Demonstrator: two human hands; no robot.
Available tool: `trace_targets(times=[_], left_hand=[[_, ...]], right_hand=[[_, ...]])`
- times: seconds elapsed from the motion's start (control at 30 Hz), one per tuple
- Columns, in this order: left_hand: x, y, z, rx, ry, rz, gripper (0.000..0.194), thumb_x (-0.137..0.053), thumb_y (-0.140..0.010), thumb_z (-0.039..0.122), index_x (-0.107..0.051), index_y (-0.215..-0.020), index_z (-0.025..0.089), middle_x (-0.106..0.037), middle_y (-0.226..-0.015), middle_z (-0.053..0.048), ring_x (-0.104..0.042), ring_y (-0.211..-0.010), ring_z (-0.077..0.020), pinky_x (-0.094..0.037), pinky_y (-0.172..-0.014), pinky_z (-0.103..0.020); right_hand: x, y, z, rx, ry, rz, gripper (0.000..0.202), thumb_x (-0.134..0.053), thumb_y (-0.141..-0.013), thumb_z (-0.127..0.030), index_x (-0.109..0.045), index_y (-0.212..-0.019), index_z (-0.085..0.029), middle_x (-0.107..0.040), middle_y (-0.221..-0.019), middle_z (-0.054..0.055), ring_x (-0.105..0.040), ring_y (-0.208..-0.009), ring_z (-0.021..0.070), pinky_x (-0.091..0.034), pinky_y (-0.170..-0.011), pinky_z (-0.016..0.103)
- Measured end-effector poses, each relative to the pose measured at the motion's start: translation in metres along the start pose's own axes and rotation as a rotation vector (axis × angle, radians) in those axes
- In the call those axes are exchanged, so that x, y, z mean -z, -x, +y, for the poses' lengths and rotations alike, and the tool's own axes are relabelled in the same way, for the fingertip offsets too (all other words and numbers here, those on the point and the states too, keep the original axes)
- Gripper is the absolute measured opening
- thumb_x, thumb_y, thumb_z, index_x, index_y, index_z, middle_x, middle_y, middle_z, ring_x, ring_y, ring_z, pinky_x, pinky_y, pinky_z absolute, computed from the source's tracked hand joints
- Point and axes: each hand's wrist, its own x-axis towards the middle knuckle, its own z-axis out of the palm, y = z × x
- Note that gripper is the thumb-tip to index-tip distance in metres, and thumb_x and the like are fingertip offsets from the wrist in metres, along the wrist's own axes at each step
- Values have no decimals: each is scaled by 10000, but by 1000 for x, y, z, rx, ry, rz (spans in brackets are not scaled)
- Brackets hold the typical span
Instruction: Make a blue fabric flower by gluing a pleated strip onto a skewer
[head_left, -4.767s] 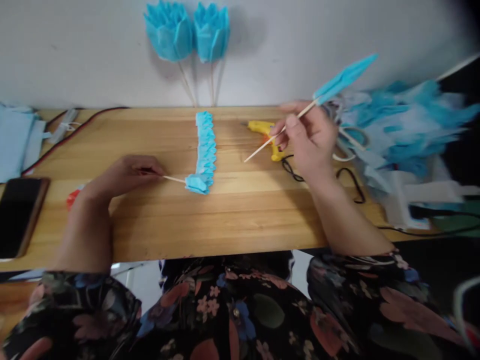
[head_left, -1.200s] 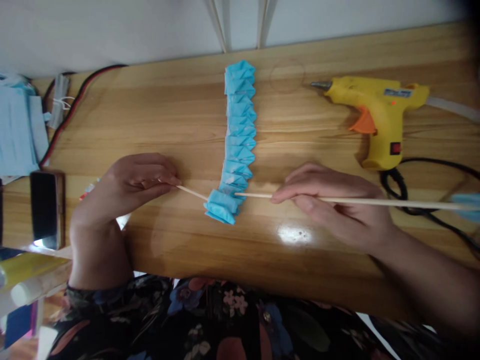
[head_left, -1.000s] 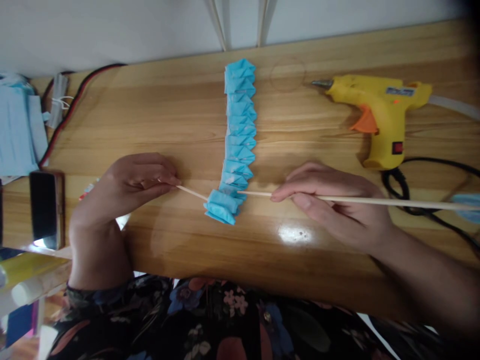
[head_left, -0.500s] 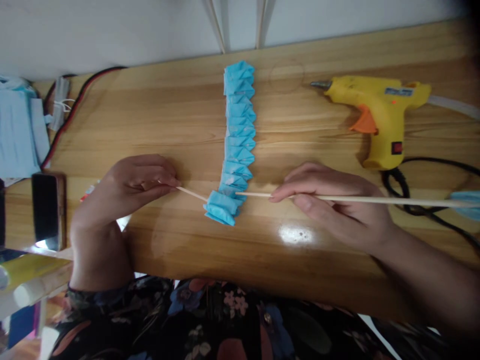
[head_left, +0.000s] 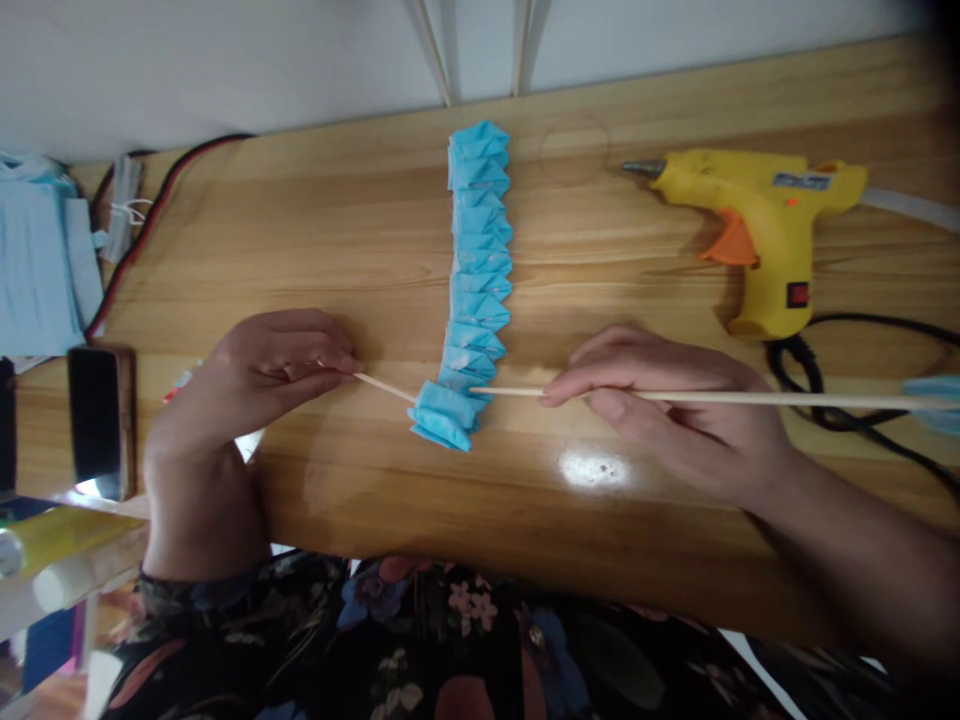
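A long strip of pleated light-blue material (head_left: pixel 480 260), like folded face-mask fabric, lies lengthwise on the wooden table. At its near end a folded blue piece (head_left: pixel 444 412) is turned aside to the left. My left hand (head_left: pixel 281 365) pinches a short thin wooden stick (head_left: pixel 386 386), whose far tip touches that piece. My right hand (head_left: pixel 660 400) is closed round a longer wooden stick (head_left: pixel 757 398); its tip rests at the strip's near end. Something blue shows at this stick's other end, by the right edge.
A yellow glue gun (head_left: pixel 765 210) lies at the right, its black cable (head_left: pixel 795 375) coiled below. To the left are a phone (head_left: pixel 101 420), blue face masks (head_left: pixel 37 265) and a red-black cable (head_left: pixel 161 195). Two sticks (head_left: pixel 521 50) lean on the wall.
Both hands and sticks hold nearly the same positions. Only a very slight shift of the whole view shows.
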Motion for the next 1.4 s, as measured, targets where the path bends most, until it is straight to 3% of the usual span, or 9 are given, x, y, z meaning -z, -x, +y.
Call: trace_targets(times=[0.2,0.6,0.87,1.17,1.4], left_hand=[[0,0,1,5,6,-1,106,-698,-929,115,-735,-873,197,-728,-872,-16,-679,-808,-108,-515,-708,-180],[-1,1,-1,2,-2,-2,100,-698,-939,133,-731,-873,201,-725,-878,-16,-675,-809,-112,-516,-717,-185],[0,0,0,18,1,-5,101,-697,-943,159,-740,-861,198,-729,-878,-22,-678,-796,-117,-509,-685,-187],[0,0,0,8,20,-11,111,-698,-925,112,-743,-882,203,-729,-880,-18,-681,-806,-115,-518,-695,-190],[-1,1,-1,7,2,-1,88,-704,-939,155,-742,-871,195,-723,-868,-17,-671,-785,-107,-511,-678,-168]], right_hand=[[2,1,-1,0,-34,-9,258,-526,-1054,-294,-774,-1124,-281,-785,-932,42,-720,-896,206,-597,-810,364],[-5,1,3,60,31,9,241,-578,-1003,-144,-741,-1156,-233,-793,-968,36,-694,-874,178,-561,-795,346],[3,1,-4,-82,-72,32,272,-522,-1051,-257,-792,-1066,-292,-784,-924,37,-730,-899,211,-593,-807,359],[-1,0,-1,10,30,-20,242,-537,-1020,-177,-760,-1075,-249,-787,-892,19,-704,-847,173,-558,-760,322],[-4,2,2,-10,63,-2,261,-524,-1033,-180,-769,-1067,-265,-775,-884,18,-707,-827,171,-547,-771,321]])
